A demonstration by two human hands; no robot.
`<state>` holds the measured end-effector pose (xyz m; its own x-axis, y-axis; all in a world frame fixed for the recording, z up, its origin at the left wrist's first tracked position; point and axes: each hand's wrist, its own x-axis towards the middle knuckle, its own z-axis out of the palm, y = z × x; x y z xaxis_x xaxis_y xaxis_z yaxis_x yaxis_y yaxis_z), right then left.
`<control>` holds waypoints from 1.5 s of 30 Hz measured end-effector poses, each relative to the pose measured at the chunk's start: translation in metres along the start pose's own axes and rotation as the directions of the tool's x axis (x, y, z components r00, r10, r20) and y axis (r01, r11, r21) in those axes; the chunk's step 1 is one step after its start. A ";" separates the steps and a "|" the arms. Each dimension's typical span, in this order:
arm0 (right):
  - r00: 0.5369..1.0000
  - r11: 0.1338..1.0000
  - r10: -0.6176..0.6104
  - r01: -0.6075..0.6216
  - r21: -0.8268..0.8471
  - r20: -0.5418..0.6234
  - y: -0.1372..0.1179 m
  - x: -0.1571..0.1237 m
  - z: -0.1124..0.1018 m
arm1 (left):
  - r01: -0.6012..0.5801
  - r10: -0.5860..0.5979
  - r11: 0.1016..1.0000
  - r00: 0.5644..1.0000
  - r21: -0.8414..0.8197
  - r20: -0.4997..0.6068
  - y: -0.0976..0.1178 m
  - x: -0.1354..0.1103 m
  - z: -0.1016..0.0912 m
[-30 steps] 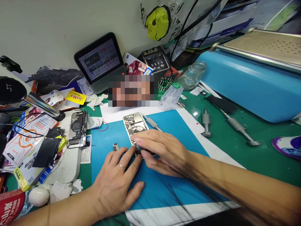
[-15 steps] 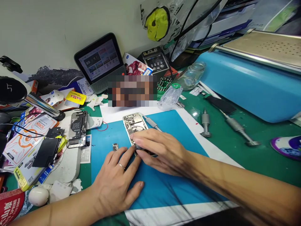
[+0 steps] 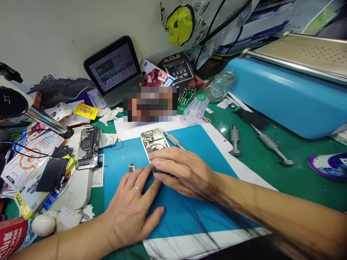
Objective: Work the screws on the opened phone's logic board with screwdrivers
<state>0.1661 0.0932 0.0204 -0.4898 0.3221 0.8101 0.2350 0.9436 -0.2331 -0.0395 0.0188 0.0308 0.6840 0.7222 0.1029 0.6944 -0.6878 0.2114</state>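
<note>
An opened phone [image 3: 156, 136] with bare inner parts lies on the blue mat [image 3: 189, 220]. My left hand [image 3: 135, 202], a ring on one finger, has its fingers stretched out and its fingertips at the phone's lower left edge. Over the phone's lower half, my right hand [image 3: 184, 171] is closed with its fingertips together; they hide whatever they hold. A grey-handled tool [image 3: 175, 140] lies beside the phone's upper right. Just beyond my left fingertips sits a small metal part [image 3: 132, 167].
On the left are another opened phone [image 3: 88, 148], boxes and a lamp stand [image 3: 50, 121]. A smart display [image 3: 112, 66] and clear plastic holder [image 3: 193, 112] stand behind. Screwdrivers [image 3: 235, 141] and a blue machine [image 3: 284, 97] occupy the right.
The view has shifted slightly. My right fingertips have moved slightly over the phone, covering the dark bit seen between them before. My left hand keeps its place at the phone's edge.
</note>
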 end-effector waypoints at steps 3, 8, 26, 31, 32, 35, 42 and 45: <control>1.000 1.000 0.012 -0.011 0.004 -0.011 0.000 -0.001 0.001 | -0.003 0.002 1.000 1.000 0.007 0.002 0.000 0.000 0.000; 1.000 1.000 -0.001 0.001 0.005 0.000 0.000 0.000 0.000 | 0.000 0.000 1.000 1.000 -0.002 -0.004 0.000 0.000 0.001; 0.999 0.999 0.039 -0.039 0.005 0.015 0.000 -0.002 -0.001 | -0.008 0.008 1.000 1.000 -0.001 0.008 0.000 0.000 0.001; 0.997 0.994 0.079 -0.080 0.080 0.020 0.002 -0.006 0.003 | -0.008 0.008 1.000 1.000 0.005 0.013 0.000 -0.001 0.001; 0.995 0.990 0.096 -0.097 0.098 0.010 0.003 -0.007 0.004 | -0.010 0.009 1.000 1.000 0.010 0.013 0.000 -0.001 0.001; 0.988 0.978 0.155 -0.153 0.142 -0.003 0.003 -0.010 0.006 | -0.009 0.009 1.000 1.000 0.014 0.013 0.000 -0.001 0.000; 0.988 0.977 0.156 -0.153 0.149 -0.009 0.004 -0.009 0.005 | -0.012 0.012 1.000 1.000 0.013 0.011 0.000 0.000 0.001; 0.981 0.974 0.194 -0.189 0.127 -0.026 0.004 -0.010 0.004 | -0.011 0.011 1.000 1.000 0.016 0.016 0.000 -0.001 0.001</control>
<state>0.1687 0.0941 0.0097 -0.4132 0.4968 0.7632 0.2144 0.8676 -0.4487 -0.0397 0.0179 0.0296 0.6952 0.7132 0.0895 0.6901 -0.6971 0.1946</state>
